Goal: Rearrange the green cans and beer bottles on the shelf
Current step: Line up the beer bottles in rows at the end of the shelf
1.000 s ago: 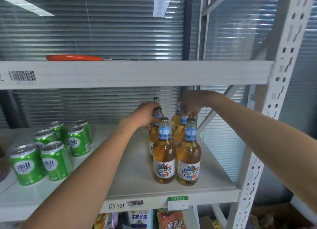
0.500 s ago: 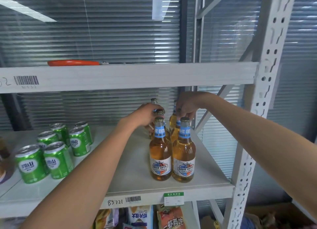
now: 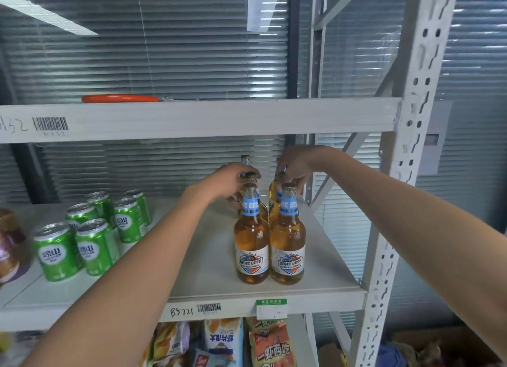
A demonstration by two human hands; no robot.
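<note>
- The grey metal shelf [image 3: 315,287] carries everything that matters here: its near right half holds the beer, its left half the cans, with bare board between them.
- The green cans [image 3: 90,229] stand upright in a loose cluster at the left, two near the front edge and more behind, well apart from both hands.
- The beer bottles [image 3: 270,237] stand in two files running front to back on the right side. The near pair is upright and touching shoulder to shoulder, labels facing out; the ones behind are mostly hidden.
- The left hand [image 3: 227,184] reaches past the near left bottle, fingers curled closed around the neck of the bottle behind it, just under the cap.
- The right hand [image 3: 295,165] is over the right file, fingertips pinched down on the top of a rear bottle; how firmly it grips I cannot tell.
- To my eye the step in hand is the bottles, a rear one in each hand, about to be shifted or lifted.
- The next move looks to need a straight lift or a careful slide, since the front pair stands close enough to be knocked over, and glass near that front edge could fall.
</note>
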